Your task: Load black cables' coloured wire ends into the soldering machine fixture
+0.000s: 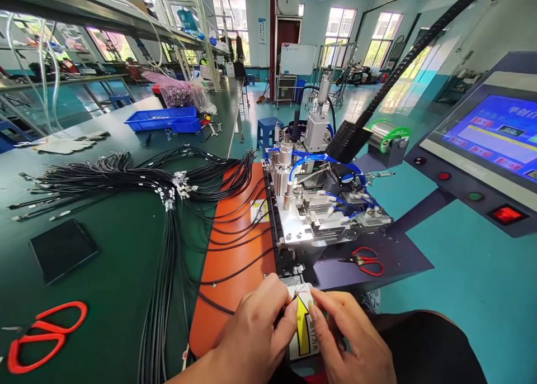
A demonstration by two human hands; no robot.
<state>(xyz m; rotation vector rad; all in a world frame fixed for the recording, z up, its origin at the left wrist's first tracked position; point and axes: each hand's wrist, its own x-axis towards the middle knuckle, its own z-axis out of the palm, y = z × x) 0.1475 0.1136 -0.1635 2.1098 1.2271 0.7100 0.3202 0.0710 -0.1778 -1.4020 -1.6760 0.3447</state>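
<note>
Black cable [218,304], thin, light and floppy, sits pinched near its tip between my left hand [255,328] and right hand [339,331] at the bench's near edge.

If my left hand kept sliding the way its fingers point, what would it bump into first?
The left hand points right, toward the right hand. It would probably meet that hand's fingertips first, over the white label with the yellow arrow; only a small gap separates them.
</note>
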